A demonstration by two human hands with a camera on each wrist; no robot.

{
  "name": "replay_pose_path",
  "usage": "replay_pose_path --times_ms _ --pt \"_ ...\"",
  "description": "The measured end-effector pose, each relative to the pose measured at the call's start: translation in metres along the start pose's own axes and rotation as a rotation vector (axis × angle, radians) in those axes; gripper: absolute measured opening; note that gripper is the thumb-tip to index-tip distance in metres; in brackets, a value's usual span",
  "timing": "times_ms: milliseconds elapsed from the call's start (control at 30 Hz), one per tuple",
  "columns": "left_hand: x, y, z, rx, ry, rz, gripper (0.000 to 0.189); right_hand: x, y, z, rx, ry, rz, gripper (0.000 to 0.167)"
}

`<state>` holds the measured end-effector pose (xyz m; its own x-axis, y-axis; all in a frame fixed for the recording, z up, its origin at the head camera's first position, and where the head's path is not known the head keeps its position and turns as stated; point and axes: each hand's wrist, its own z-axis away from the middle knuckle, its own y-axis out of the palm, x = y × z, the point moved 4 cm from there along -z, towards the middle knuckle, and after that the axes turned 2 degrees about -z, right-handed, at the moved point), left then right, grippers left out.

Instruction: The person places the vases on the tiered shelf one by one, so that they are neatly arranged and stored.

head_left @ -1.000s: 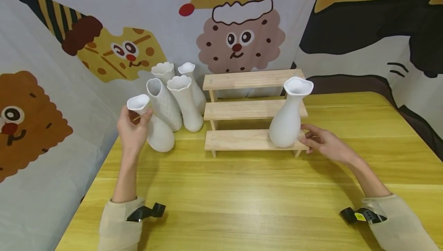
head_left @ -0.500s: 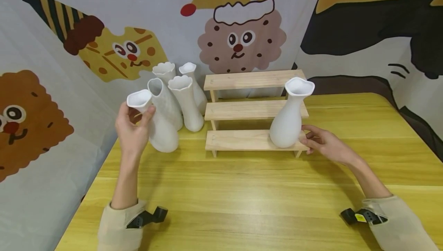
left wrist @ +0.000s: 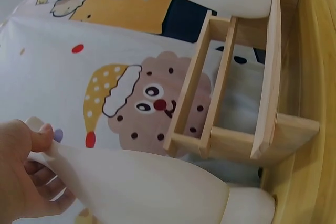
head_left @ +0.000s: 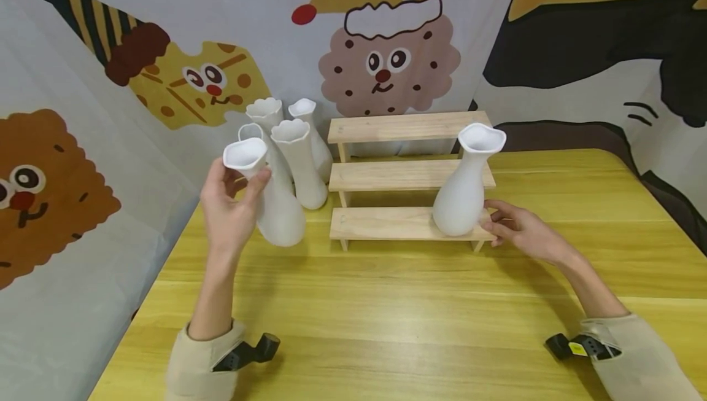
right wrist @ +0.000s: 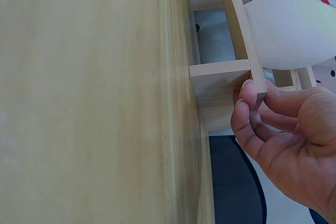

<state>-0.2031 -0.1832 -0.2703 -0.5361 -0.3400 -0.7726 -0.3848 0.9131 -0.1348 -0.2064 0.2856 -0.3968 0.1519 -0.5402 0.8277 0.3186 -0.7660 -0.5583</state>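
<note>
My left hand [head_left: 227, 214] grips a white vase [head_left: 283, 218] by its neck, just under the wavy rim. The vase leans, base toward the stand, and seems held a little above the table. In the left wrist view, thumb and fingers wrap the neck of this vase [left wrist: 142, 182]. A three-tier wooden display stand [head_left: 381, 224] is at the centre. On the right end of its lowest step stands another white vase [head_left: 459, 204] with a flared mouth. My right hand [head_left: 525, 232] pinches that step's right end; the right wrist view shows fingers on the board [right wrist: 256, 72].
Several white vases [head_left: 301, 164] stand close together left of the stand, partly behind the held one. A wooden table [head_left: 386, 315] carries everything. Behind it hangs a cloth backdrop [head_left: 232, 14] with cartoon figures.
My left hand has carried its vase to the right, toward the stand, and it now covers part of a vase behind. The right hand and the vase on the step stay put.
</note>
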Motion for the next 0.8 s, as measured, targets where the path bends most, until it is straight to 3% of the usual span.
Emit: replay_pose_path --times_ms 800 --pt "-0.029 0.043 0.007 0.099 0.053 0.061 0.043 -0.002 0.001 0.0 0.001 -0.002 -0.01 0.058"
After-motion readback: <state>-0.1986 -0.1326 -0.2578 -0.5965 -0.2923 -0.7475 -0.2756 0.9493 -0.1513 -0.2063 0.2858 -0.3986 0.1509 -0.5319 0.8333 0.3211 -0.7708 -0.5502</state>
